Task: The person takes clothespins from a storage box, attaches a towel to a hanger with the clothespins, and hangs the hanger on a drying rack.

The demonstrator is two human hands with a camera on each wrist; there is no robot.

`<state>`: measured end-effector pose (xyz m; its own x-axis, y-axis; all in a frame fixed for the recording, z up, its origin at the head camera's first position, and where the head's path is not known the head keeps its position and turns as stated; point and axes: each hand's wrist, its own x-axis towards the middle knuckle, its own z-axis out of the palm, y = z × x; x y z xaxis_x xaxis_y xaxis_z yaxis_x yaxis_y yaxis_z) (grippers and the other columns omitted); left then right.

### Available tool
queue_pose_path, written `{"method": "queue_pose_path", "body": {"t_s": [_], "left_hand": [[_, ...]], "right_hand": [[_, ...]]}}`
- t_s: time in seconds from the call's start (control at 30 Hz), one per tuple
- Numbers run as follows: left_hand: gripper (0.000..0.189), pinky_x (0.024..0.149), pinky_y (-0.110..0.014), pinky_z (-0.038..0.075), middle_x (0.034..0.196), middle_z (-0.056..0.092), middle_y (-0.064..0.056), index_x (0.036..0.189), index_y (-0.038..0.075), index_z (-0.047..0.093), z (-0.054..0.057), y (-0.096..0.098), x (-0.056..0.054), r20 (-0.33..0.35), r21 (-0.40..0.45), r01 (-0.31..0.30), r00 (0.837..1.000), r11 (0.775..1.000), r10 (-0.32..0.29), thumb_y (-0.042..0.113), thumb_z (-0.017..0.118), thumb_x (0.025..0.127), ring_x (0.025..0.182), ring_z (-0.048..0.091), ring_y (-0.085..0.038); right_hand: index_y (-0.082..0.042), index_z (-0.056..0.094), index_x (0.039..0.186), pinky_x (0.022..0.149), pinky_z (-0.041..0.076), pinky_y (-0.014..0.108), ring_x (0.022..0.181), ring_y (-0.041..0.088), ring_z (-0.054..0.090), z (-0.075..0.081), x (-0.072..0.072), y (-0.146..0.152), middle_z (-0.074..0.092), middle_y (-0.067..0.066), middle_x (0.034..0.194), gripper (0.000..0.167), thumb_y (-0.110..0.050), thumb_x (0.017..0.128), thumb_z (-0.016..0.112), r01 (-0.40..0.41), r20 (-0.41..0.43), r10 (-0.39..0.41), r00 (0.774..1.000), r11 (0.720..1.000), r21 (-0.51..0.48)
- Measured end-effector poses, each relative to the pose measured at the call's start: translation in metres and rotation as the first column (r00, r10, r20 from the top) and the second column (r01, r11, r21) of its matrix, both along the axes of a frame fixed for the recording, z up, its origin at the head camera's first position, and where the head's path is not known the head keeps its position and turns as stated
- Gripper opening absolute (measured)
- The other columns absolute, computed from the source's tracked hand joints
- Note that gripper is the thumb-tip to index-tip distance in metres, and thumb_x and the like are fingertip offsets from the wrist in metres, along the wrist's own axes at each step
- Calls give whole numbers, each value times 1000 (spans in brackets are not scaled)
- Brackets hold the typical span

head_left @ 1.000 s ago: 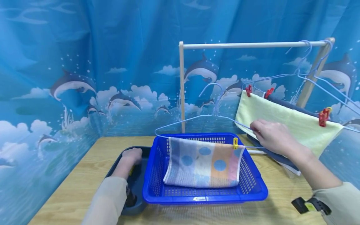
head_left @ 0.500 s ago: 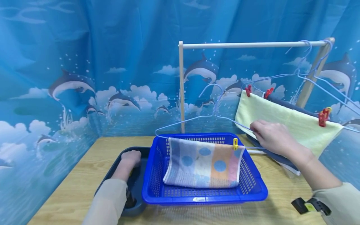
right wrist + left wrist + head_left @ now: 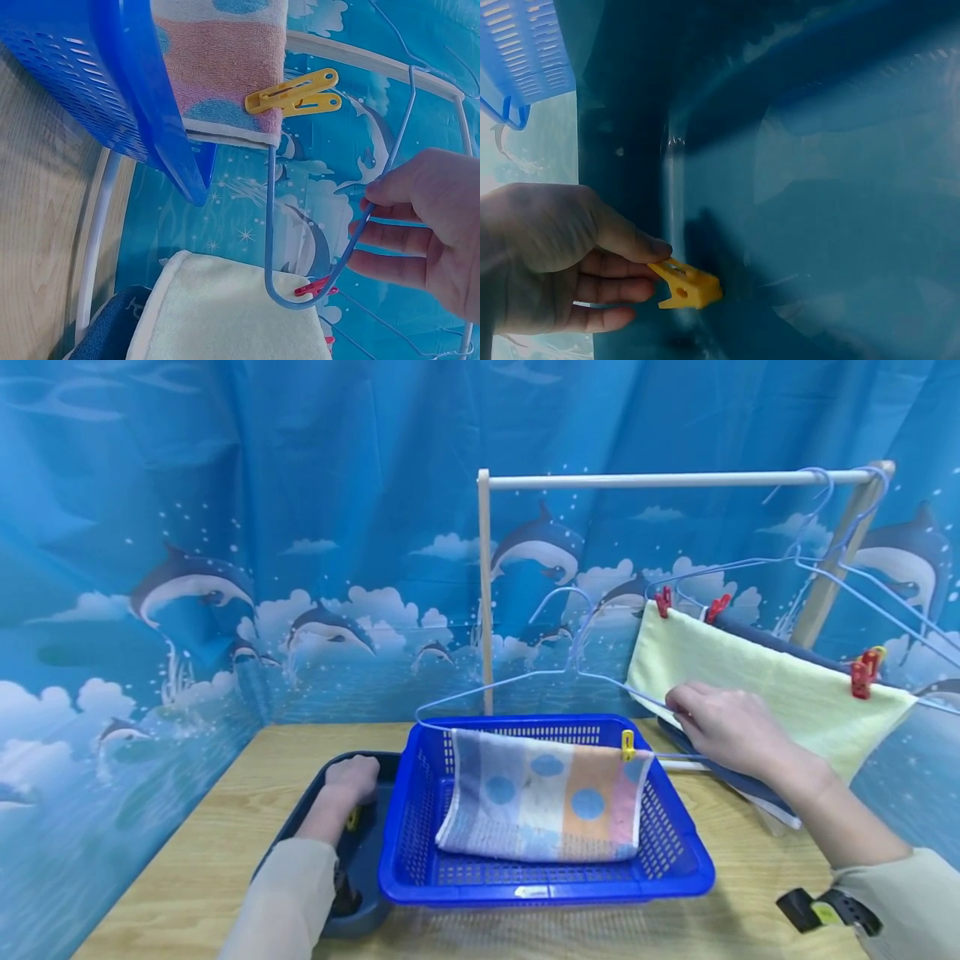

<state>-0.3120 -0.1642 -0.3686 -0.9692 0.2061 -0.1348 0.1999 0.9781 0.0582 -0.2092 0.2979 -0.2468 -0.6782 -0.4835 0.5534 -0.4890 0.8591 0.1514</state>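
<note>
In the left wrist view, my left hand (image 3: pixel 570 262) pinches a yellow clothespin (image 3: pixel 691 288) between thumb and forefinger, inside the dark tub (image 3: pixel 375 910). My right hand (image 3: pixel 738 727) grips the right arm of a light-blue wire hanger (image 3: pixel 269 225). Over the hanger's lower bar lies a folded checked towel (image 3: pixel 540 797) with blue dots. Another yellow clothespin (image 3: pixel 292 94) clips the towel's right end to the bar; its left end shows no clip. The towel hangs above the blue basket (image 3: pixel 547 892), in front of its far wall.
A drying rack (image 3: pixel 637 482) stands behind, with two hangers hooked at its right end. They carry a pale yellow towel (image 3: pixel 735 652) and a dark blue towel (image 3: pixel 780 652), held by red clothespins (image 3: pixel 862 677). A dolphin-patterned curtain (image 3: pixel 337 527) backs the wooden table (image 3: pixel 225 827).
In the head view, yellow shows more plainly below my left hand than half a second ago. The hanger and towel have dipped very slightly; my right hand keeps its grip.
</note>
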Motion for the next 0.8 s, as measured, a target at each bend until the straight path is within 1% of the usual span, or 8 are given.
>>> {"method": "queue_pose_path", "body": {"t_s": [0.17,0.3,0.43,0.57,0.7,0.8], "left_hand": [[19,55,-36,43,64,53,-3,64,10,54,3,1,0,-30,-14,29,999,999,-29,4,56,82,58,50,-19],[16,59,-40,45,67,54,-3,68,11,54,7,1,1,-36,4,32,999,999,-32,5,56,83,61,51,-19],[17,55,-36,43,63,51,-3,66,9,53,13,0,3,-34,39,29,999,999,-28,1,55,81,58,48,-19],[22,48,-31,37,56,46,-2,60,9,50,18,1,6,-46,43,33,998,999,-31,-1,54,80,52,44,-17],[24,48,-32,38,55,46,-2,58,10,49,20,2,6,-72,42,32,997,999,-28,-1,54,80,52,44,-17],[21,49,-32,39,58,49,-2,61,10,50,23,3,4,-84,58,26,996,998,-21,0,55,78,54,47,-18]], "right_hand": [[-8,60,84,49,40,32,55,11,45,-1,0,0,57,1,72,12,0,77,65,-7,-2,7,1000,1000,2],[-8,60,84,48,39,31,55,11,45,-1,-1,1,57,1,72,12,1,77,65,-12,-9,12,1000,1000,3],[-8,60,83,47,39,31,55,11,46,-1,-1,1,57,1,72,12,1,76,65,-12,-17,12,1000,1000,1],[-8,60,84,48,39,31,55,11,46,0,-1,1,58,2,72,12,0,77,66,-10,-17,10,1000,1000,0],[-8,60,84,48,39,31,55,12,47,-1,-1,1,58,2,73,12,0,77,66,-12,-16,12,1000,1000,1],[-8,60,84,48,39,31,55,12,47,-1,-1,1,58,2,73,12,0,77,65,-12,-13,12,1000,1000,0]]}}
